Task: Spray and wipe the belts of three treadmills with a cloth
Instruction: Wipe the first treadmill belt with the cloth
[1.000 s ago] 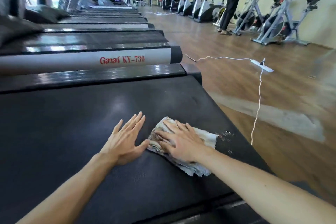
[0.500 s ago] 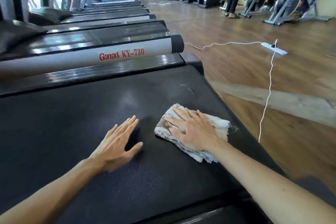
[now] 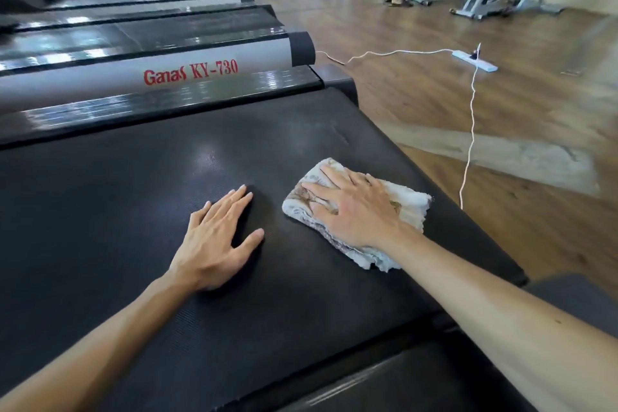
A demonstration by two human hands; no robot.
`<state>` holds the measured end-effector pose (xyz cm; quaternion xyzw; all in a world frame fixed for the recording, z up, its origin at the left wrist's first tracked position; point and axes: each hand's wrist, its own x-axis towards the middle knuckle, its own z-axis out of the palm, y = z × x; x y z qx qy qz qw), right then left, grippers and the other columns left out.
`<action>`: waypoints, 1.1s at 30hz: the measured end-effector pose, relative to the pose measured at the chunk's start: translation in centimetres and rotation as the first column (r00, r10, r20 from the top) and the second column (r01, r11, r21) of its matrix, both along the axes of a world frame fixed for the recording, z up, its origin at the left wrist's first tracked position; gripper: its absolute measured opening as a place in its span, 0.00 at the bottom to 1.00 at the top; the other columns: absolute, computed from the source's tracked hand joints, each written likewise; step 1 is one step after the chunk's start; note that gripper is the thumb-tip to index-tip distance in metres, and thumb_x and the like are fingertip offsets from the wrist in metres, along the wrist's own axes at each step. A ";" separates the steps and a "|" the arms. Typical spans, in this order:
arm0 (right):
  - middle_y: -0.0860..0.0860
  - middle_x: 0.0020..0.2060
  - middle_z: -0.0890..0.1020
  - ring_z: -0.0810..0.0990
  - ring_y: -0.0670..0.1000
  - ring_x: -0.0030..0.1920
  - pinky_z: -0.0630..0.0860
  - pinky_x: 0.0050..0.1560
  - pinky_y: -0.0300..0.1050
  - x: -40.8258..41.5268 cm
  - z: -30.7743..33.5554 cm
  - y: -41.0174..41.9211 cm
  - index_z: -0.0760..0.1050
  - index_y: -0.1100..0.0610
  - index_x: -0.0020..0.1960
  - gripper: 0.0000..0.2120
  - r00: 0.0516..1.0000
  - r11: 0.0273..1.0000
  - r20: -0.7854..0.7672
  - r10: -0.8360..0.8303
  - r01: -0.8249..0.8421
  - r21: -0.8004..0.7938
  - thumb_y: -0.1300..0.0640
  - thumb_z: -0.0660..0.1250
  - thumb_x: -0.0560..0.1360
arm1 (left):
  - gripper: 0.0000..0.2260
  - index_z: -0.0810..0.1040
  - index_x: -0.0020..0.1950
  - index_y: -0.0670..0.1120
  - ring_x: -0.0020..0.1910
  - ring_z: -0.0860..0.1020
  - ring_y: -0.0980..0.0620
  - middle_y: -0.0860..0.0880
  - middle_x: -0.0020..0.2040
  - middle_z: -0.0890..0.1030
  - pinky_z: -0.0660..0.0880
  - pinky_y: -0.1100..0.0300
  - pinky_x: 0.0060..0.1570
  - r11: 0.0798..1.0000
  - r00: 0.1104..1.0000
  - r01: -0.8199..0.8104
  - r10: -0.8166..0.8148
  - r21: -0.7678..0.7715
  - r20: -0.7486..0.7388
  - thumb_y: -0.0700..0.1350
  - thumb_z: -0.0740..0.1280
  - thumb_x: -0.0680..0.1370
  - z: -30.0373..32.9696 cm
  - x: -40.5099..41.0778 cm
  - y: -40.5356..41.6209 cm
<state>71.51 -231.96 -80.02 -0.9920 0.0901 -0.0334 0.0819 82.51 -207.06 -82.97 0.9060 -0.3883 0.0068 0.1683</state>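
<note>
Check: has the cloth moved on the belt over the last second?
Yes. The cloth under the right hand slid away from the left hand, toward the belt's end nearest the wooden floor.

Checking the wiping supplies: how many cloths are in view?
1. The cloth lies on the belt, pressed flat under the right hand. No spray bottle shows; others may be out of view.

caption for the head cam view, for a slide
Right hand presses a stained cloth flat on a treadmill belt while the left hand braces beside it.
</note>
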 end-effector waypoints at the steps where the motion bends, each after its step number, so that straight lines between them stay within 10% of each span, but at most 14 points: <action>1: 0.43 0.83 0.52 0.54 0.53 0.81 0.50 0.80 0.58 -0.4 0.1 0.9 0.60 0.33 0.78 0.23 1.000 1.000 -0.013 0.022 -0.022 0.021 0.37 0.50 0.83 | 0.39 0.58 0.82 0.53 0.81 0.50 0.60 0.58 0.83 0.53 0.45 0.55 0.79 1.000 1.000 0.004 -0.004 -0.014 -0.001 0.70 0.45 0.75 0.0 0.0 0.0; 19: 0.40 0.83 0.49 0.49 0.49 0.82 0.45 0.81 0.51 -7.9 0.1 3.3 0.60 0.30 0.78 0.27 0.959 0.962 -0.078 0.272 -0.273 -0.004 0.34 0.44 0.80 | 0.31 0.72 0.73 0.49 0.76 0.65 0.53 0.54 0.77 0.69 0.58 0.51 0.74 0.976 0.998 -0.052 0.044 -0.211 -0.041 0.63 0.50 0.76 0.0 -0.2 -0.1; 27: 0.40 0.83 0.49 0.50 0.49 0.82 0.47 0.81 0.52 -5.5 1.1 0.0 0.58 0.30 0.78 0.25 0.990 0.994 -0.089 0.109 -0.110 0.000 0.35 0.48 0.82 | 0.27 0.73 0.74 0.47 0.76 0.65 0.52 0.52 0.76 0.70 0.58 0.51 0.74 0.979 0.997 -0.079 0.076 -0.186 -0.025 0.52 0.54 0.76 0.2 -0.3 -0.5; 33: 0.40 0.83 0.50 0.50 0.50 0.83 0.44 0.81 0.53 -8.9 0.0 3.7 0.62 0.32 0.78 0.23 0.933 0.934 -0.059 0.356 -0.356 0.004 0.37 0.52 0.83 | 0.27 0.73 0.74 0.47 0.76 0.65 0.51 0.53 0.77 0.69 0.58 0.50 0.76 0.981 0.997 -0.080 0.079 -0.178 -0.015 0.47 0.53 0.75 -0.1 0.0 -0.4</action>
